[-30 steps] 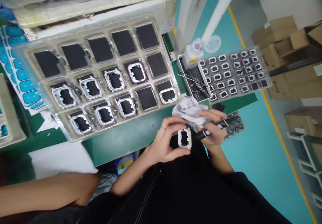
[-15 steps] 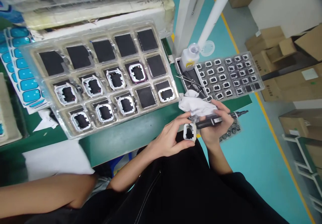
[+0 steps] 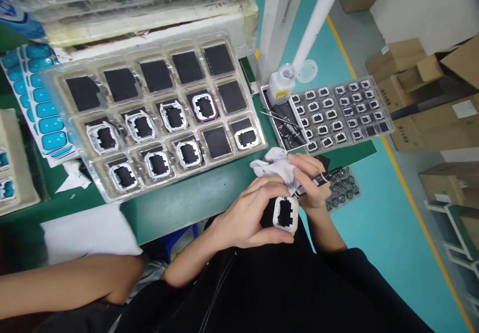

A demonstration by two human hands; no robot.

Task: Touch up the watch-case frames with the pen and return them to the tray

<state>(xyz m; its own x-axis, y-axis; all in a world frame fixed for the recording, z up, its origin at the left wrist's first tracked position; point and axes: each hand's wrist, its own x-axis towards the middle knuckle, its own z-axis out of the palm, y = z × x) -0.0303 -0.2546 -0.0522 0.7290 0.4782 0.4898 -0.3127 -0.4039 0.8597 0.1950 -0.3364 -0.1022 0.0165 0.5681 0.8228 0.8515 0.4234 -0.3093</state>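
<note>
My left hand (image 3: 249, 215) is closed on a small white square frame with rounded corners (image 3: 295, 219), like a watch case. Thumb and fingers grip it from the left, and its dark opening faces up at me. My right hand (image 3: 313, 185) holds a black pen-like tool (image 3: 330, 174), its thin end pointing away to the right. The same hand pinches a crumpled white cloth (image 3: 275, 167) above the frame. Where the tool's near end meets the frame is partly hidden by fingers. Beside my hands lies a large clear tray (image 3: 179, 174) with several similar frames in its pockets.
A small box (image 3: 267, 101) holds a white bottle (image 3: 281, 86) and thin metal tools. Behind it stands a tray of smaller frames (image 3: 344, 101). Blue sheets (image 3: 52, 123) lie at left. A co-worker's arm (image 3: 75, 280) rests at lower left. Cardboard boxes (image 3: 434, 123) stand right.
The frame has come slightly down and closer, still in my left hand. My right hand has shifted left with tool and cloth, and its fingers now press the cloth nearer the frame.
</note>
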